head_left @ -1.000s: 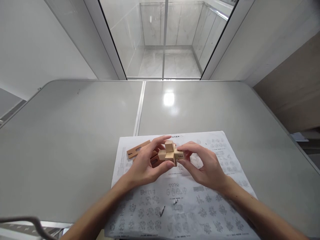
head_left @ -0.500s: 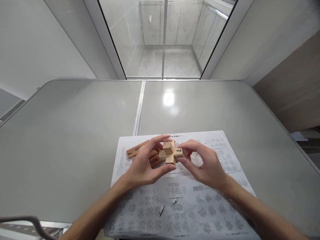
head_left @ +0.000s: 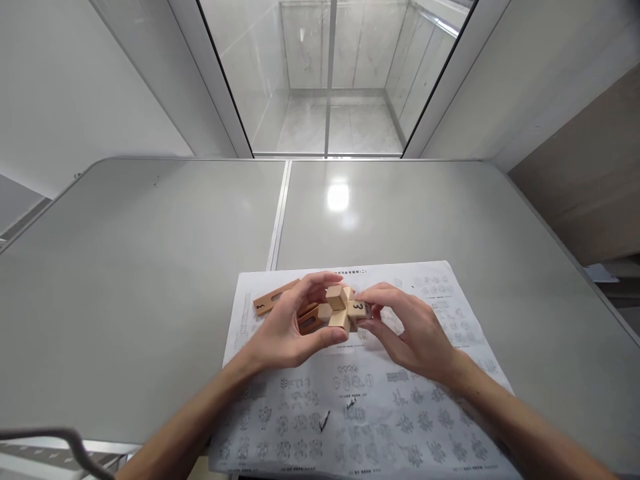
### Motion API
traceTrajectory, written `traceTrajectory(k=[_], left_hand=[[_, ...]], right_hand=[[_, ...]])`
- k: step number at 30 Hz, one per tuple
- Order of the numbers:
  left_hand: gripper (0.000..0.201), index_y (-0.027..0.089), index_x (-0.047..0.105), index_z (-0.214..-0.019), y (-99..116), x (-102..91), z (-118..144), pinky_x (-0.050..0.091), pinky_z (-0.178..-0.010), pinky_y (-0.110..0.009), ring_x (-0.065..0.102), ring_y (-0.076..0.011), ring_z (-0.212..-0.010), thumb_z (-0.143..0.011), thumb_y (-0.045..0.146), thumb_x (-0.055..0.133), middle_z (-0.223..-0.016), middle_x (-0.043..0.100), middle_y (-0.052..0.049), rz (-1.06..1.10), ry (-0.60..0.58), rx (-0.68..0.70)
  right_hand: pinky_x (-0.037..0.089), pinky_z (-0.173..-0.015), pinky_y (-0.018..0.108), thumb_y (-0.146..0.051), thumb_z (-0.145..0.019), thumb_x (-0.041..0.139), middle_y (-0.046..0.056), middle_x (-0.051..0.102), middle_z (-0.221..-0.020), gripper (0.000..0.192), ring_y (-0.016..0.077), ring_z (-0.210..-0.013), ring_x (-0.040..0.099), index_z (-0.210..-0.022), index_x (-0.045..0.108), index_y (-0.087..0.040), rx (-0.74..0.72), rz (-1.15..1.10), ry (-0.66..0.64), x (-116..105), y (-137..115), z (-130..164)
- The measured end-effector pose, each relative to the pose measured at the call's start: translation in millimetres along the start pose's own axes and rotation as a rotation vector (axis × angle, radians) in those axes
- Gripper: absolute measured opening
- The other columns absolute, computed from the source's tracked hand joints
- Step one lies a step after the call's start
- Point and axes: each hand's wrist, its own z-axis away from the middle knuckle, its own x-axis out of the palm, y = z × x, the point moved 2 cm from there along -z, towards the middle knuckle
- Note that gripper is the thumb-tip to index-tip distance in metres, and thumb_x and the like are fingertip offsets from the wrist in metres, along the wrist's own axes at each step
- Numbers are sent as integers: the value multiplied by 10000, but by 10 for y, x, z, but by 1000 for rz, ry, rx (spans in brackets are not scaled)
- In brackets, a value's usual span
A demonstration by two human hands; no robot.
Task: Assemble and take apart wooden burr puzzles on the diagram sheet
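A wooden burr puzzle [head_left: 341, 312] of pale interlocking blocks is held between my hands, above a printed sheet. My left hand [head_left: 295, 327] curves around its left side, thumb against the lower block and fingers behind the top. With thumb and forefinger, my right hand [head_left: 407, 327] pinches the right-hand block, which bears a black handwritten 3. Partly hidden behind my left hand, a slotted brown wooden piece [head_left: 265, 301] with a mark on its end lies on the sheet. Another slotted brown piece [head_left: 309, 321] shows between my left hand and the puzzle.
The paper sheet [head_left: 370, 427], printed with small diagrams and torn in two small spots, lies on a grey table [head_left: 150, 280]. A metal seam [head_left: 279, 213] crosses the tabletop. Beyond the far edge is a glass window [head_left: 300, 73]. A cable [head_left: 65, 437] hangs at lower left.
The numbered block at the right sits slightly farther out to the right, with my right fingers still on it. My left thumb has shifted slightly left along the lower block.
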Motion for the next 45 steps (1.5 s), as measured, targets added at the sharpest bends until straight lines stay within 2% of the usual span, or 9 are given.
traceTrajectory(k=[8, 11, 14, 24, 29, 34, 38, 41, 45], left_hand=[[574, 259, 594, -1386, 3, -16, 6, 651, -874, -374, 743, -269, -1119, -894, 427, 836, -1289, 708, -140, 92, -49, -58], [563, 259, 599, -1388, 23, -42, -4, 649, -902, -400, 744, -281, -1141, -920, 498, 801, -1275, 717, -140, 146, -59, -76], [622, 265, 573, -1442, 52, -65, -22, 640, -942, -463, 742, -306, -1162, -939, 583, 752, -1266, 734, -145, 196, -85, -100], [610, 263, 543, -1469, 34, -58, -85, 625, -927, -467, 743, -297, -1130, -963, 549, 731, -1310, 726, -169, 236, -84, -58], [661, 261, 535, -1462, 16, -62, -84, 618, -862, -430, 733, -274, -1051, -931, 596, 746, -1238, 726, -150, 228, -98, -90], [698, 284, 530, -1465, -22, -37, -66, 615, -783, -361, 719, -224, -964, -882, 540, 818, -1275, 692, -128, 180, -91, -124], [612, 305, 551, -1438, -15, -11, -47, 621, -824, -366, 731, -227, -994, -904, 449, 812, -1187, 723, -79, 42, -79, -148], [600, 317, 572, -1405, 4, 5, -37, 616, -861, -380, 727, -225, -981, -881, 423, 844, -1103, 735, -39, -68, -71, -165], [646, 324, 575, -1411, 14, 14, -28, 595, -870, -371, 703, -224, -985, -854, 470, 869, -1114, 717, -28, -45, -72, -229]], right_hand=[[575, -620, 306, -119, -1063, 571, 12, 663, -869, 300, 174, -728, 637, -1329, 562, -256, -66, 19, -17, -2, -8, 2], [644, -768, 355, -62, -1058, 543, 67, 739, -1057, 364, 202, -937, 726, -1369, 557, -250, -112, 9, -37, 6, -3, 26], [666, -850, 402, -44, -1058, 527, 94, 748, -1198, 393, 224, -1084, 738, -1386, 562, -257, -152, 46, -64, 9, 12, 40], [672, -706, 357, -54, -1043, 605, 73, 756, -1054, 403, 202, -887, 745, -1390, 594, -259, -152, 122, 48, 4, 9, 8], [651, -670, 329, -59, -1041, 622, 69, 755, -1036, 349, 185, -849, 735, -1339, 620, -241, -148, 120, 47, 9, 14, 18], [617, -648, 290, -73, -1029, 660, 46, 759, -991, 280, 166, -822, 727, -1255, 618, -235, -149, 95, 29, 33, 34, 35], [546, -567, 263, -162, -1065, 645, 8, 707, -915, 286, 137, -697, 651, -1325, 581, -262, -68, 119, -34, 69, 65, 54], [519, -556, 257, -179, -1074, 627, 14, 679, -923, 219, 121, -663, 597, -1280, 618, -255, -72, 177, -76, 93, 65, 58], [494, -538, 252, -142, -1044, 655, 12, 651, -919, 202, 114, -646, 556, -1222, 647, -238, -82, 148, -47, 104, 57, 54]])
